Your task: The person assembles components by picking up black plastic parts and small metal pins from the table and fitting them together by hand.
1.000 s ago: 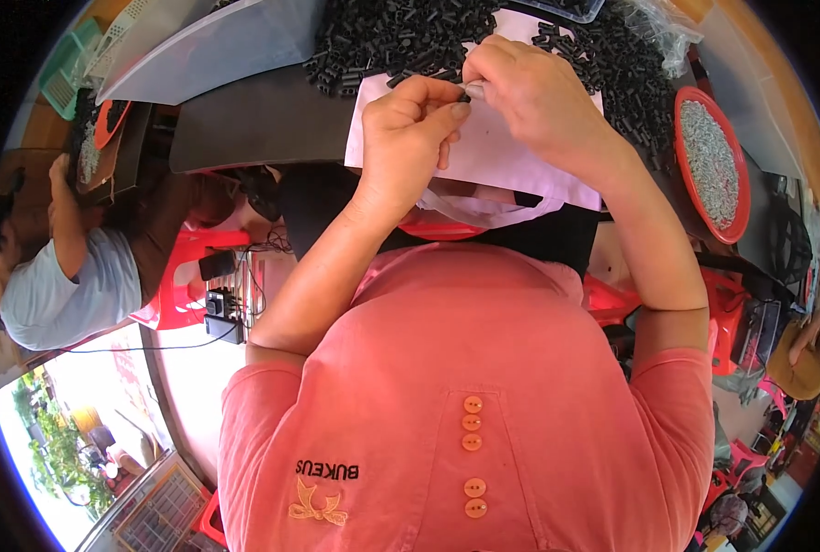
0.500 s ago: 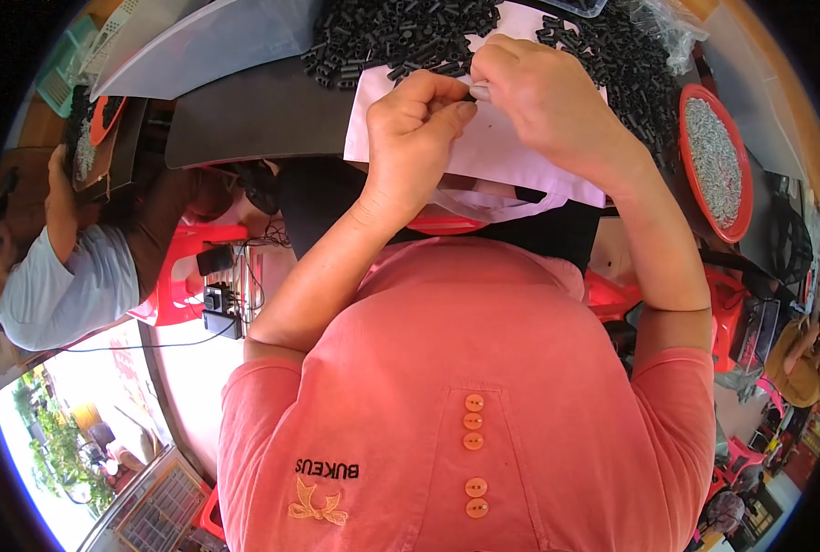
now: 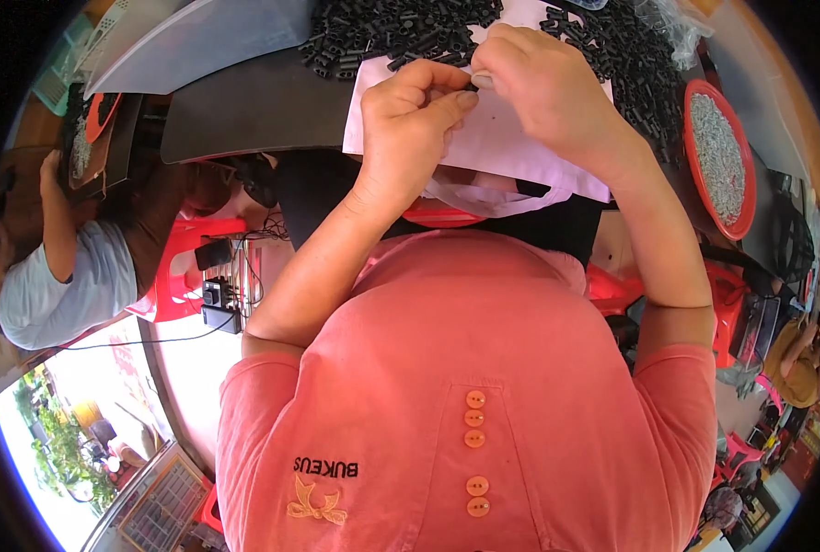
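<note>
Black piece is apparently pinched by left hand, right hand closed just beside, inside near edge of cloth; long axis hidden.

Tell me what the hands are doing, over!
Left hand pinching small black piece. Right hand close beside it, contents unclear. Piece mostly hidden. Black tubes heaped beyond.

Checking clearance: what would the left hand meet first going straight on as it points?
The left hand would likely meet the right hand first; the depth between them is unclear.
</note>
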{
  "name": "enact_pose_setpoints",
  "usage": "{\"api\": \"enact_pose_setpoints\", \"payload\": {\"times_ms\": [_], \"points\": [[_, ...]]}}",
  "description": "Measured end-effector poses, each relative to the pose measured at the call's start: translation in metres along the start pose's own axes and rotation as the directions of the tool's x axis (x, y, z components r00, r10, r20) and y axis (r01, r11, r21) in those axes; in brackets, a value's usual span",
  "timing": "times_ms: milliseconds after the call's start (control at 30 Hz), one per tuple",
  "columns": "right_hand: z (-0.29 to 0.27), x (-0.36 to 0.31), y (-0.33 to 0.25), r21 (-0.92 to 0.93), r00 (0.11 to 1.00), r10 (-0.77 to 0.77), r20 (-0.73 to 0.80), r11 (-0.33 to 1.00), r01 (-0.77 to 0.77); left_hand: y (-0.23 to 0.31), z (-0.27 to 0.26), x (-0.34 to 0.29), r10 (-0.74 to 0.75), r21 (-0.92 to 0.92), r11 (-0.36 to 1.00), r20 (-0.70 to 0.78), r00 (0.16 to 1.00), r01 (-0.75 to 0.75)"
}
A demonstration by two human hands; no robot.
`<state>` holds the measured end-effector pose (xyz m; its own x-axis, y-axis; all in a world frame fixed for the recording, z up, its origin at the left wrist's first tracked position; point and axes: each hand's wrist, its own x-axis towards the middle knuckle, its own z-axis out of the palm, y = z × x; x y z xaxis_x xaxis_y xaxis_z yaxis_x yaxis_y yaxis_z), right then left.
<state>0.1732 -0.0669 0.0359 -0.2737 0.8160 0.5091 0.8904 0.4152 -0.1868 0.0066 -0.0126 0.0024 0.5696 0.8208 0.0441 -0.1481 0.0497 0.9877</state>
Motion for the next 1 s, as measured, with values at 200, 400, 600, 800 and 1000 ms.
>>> {"api": "enact_pose_setpoints", "payload": {"times_ms": [200,400,600,800,1000], "points": [[-0.005,0.007,-0.017,-0.205,0.993,-0.12,0.01,0.971,0.119,-0.007,-0.002,0.0,0.07,0.078,0.995,-0.015,0.997,-0.068],[0.008,-0.005,-0.004,-0.113,0.996,-0.051,-0.067,0.993,0.043,-0.004,0.002,-0.002,0.087,0.072,0.994,-0.02,0.996,-0.086],[0.014,-0.017,-0.001,0.588,0.92,0.387,0.065,0.73,-0.349,-0.001,0.002,-0.001,0.078,0.038,0.996,-0.026,0.997,-0.077],[0.015,-0.015,-0.003,0.609,0.875,0.465,0.136,0.657,-0.444,-0.001,0.001,-0.001,0.079,0.045,0.996,-0.023,0.997,-0.078],[0.013,-0.015,-0.003,0.582,0.874,0.474,0.107,0.683,-0.441,-0.001,0.001,-0.001,0.068,0.047,0.997,-0.018,0.998,-0.068]]}}
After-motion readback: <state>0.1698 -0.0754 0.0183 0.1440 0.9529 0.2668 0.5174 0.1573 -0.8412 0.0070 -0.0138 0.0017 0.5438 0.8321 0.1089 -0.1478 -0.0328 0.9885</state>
